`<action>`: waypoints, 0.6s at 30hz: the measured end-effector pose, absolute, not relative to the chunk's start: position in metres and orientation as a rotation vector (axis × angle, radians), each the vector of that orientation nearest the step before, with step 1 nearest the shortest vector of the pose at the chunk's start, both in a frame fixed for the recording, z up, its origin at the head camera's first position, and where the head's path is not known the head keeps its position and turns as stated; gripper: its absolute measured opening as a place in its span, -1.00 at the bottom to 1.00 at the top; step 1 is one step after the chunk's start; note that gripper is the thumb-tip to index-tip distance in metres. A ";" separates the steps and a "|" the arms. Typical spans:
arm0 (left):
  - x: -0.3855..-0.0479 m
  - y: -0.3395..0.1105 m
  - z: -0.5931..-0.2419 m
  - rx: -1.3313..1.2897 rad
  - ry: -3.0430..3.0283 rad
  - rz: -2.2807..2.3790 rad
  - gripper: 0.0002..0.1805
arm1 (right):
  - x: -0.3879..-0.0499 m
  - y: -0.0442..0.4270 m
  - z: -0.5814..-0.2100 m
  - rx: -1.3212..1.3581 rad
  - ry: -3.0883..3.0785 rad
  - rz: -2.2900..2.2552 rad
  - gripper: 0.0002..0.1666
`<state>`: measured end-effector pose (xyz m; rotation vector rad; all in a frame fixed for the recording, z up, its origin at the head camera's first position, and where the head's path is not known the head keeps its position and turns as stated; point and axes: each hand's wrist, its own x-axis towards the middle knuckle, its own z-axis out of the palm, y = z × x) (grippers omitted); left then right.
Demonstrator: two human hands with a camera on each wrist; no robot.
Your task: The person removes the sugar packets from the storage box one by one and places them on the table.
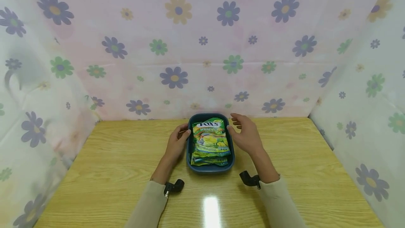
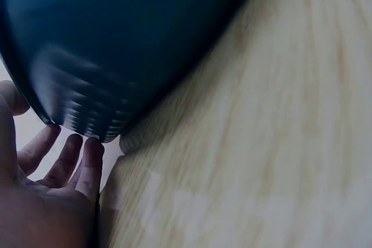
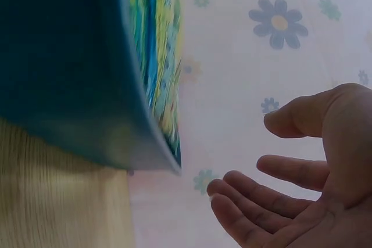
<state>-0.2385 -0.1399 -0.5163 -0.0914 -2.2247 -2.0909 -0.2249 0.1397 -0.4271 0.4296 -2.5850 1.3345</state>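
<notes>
A dark blue plastic basket (image 1: 210, 170) stands on the table near its far edge. Inside lies a stack of green candy bags (image 1: 209, 138); the top one reads FOX'S SPRING TEA. My left hand (image 1: 175, 144) is at the basket's left side. In the left wrist view, its loosely bent fingertips (image 2: 90, 164) meet the basket wall (image 2: 116, 33), with the thumb near the rim. Beside the right rim is my right hand (image 1: 249, 136), fingers relaxed. The right wrist view shows a gap between that hand (image 3: 308, 201) and the basket (image 3: 64, 74), with nothing held.
The wood-grain table (image 1: 126, 171) spreads out on both sides of the basket. A flower-patterned cloth (image 1: 202, 52) hangs behind the table and along both sides. Each wrist carries a small black camera mount (image 1: 250, 178).
</notes>
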 end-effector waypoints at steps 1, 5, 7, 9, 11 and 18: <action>-0.238 -0.140 -0.517 -0.095 -2.224 -2.089 -0.52 | -0.224 0.137 -0.427 0.435 -2.594 1.343 -0.38; -0.237 -0.140 -0.518 -0.099 -2.222 -2.074 -0.53 | -0.222 0.127 -0.425 0.435 -2.653 1.363 -0.37; -0.237 -0.141 -0.519 -0.093 -2.222 -2.066 -0.53 | -0.221 0.122 -0.425 0.427 -2.688 1.372 -0.35; -0.237 -0.141 -0.520 -0.091 -2.220 -2.066 -0.54 | -0.220 0.117 -0.423 0.400 -2.731 1.380 -0.32; -0.237 -0.141 -0.520 -0.095 -2.219 -2.069 -0.54 | -0.219 0.113 -0.421 0.375 -2.770 1.382 -0.29; -0.240 -0.140 -0.518 -0.100 -2.215 -2.073 -0.53 | -0.219 0.098 -0.411 0.317 -2.911 1.319 -0.19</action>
